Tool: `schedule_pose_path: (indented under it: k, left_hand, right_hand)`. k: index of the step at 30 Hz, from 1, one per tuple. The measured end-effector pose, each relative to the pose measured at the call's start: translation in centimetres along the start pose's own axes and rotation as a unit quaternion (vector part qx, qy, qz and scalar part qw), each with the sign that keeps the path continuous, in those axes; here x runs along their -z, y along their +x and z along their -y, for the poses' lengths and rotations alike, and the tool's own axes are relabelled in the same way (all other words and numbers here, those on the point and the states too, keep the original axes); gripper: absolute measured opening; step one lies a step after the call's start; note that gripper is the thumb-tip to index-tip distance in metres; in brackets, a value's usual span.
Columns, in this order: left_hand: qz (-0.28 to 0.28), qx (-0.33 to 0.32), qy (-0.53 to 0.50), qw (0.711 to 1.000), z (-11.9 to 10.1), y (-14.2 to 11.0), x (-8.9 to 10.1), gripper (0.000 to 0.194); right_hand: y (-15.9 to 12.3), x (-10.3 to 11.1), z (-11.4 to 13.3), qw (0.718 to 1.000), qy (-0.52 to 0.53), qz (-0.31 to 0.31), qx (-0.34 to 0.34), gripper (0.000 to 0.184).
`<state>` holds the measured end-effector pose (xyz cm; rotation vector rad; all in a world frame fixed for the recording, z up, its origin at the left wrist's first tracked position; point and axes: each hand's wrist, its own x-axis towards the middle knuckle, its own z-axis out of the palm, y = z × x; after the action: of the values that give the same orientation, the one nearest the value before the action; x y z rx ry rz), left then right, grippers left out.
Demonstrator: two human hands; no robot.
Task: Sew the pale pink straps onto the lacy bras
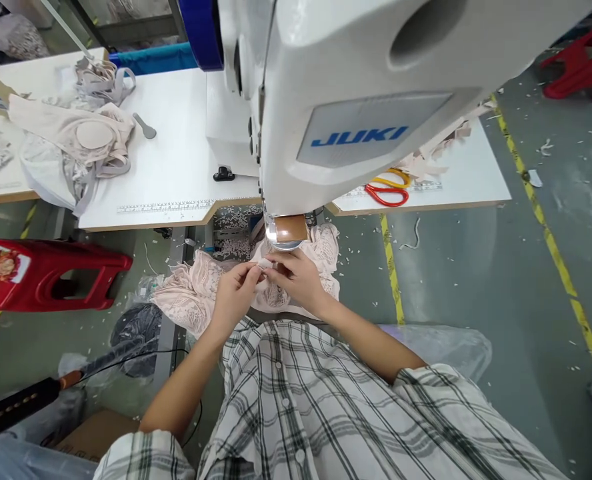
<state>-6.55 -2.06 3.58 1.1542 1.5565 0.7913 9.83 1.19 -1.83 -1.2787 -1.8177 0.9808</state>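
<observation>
Left hand [233, 290] has its thumb and finger pinched together on a small white bit [265, 264], and the right hand [299, 277] pinches the same bit from the other side. The white bit sits between the two hands, just below the metal end of the big white sewing machine [346, 67]. I cannot tell if the bit is part of the pink lace [191, 293] or a piece on its own. The lace is bunched up under and around both hands, with one puffy part by the left hand and another by the right. Both hands are in front of the white surface [171, 140], near the notch in its edge. On the left of the surface is a messy heap of pink cloth [96, 137], with some straps [101, 83] behind it and a small grey tool [145, 127] next to it. A black clip [224, 174] lies close to the machine. On the right, scissors [389, 189] with one red and one yellow loop lie next to pink scraps [439, 153]. A red stool [71, 273] is on the left, on the green floor [446, 267], which has little white bits all over it.
</observation>
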Motion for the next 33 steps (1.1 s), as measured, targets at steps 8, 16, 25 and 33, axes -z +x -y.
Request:
schedule_pose_path:
  k: [8, 16, 25, 33]
  left_hand:
    - [-0.002, -0.024, 0.019, 1.000, -0.1, 1.6, -1.6, 0.032]
    - [0.021, -0.075, 0.094, 0.992, -0.1, 2.2, -1.9, 0.034]
    - [0.086, 0.021, -0.079, 0.993, -1.0, 2.1, -1.1, 0.035]
    - [0.113, 0.059, -0.192, 0.973, -0.9, 1.7, -0.3, 0.034]
  right_hand:
    - [-0.1, 1.2, -2.4, 0.985, -0.047, 0.009, 0.165, 0.021]
    - [8.4, 20.0, -11.1, 0.912, -0.396, -0.091, -0.049, 0.046]
    - [8.5, 23.6, -13.2, 0.861, -0.494, 0.113, 0.045, 0.048]
    - [-2.9, 18.1, -5.7, 0.949, -0.302, 0.077, -0.048, 0.044]
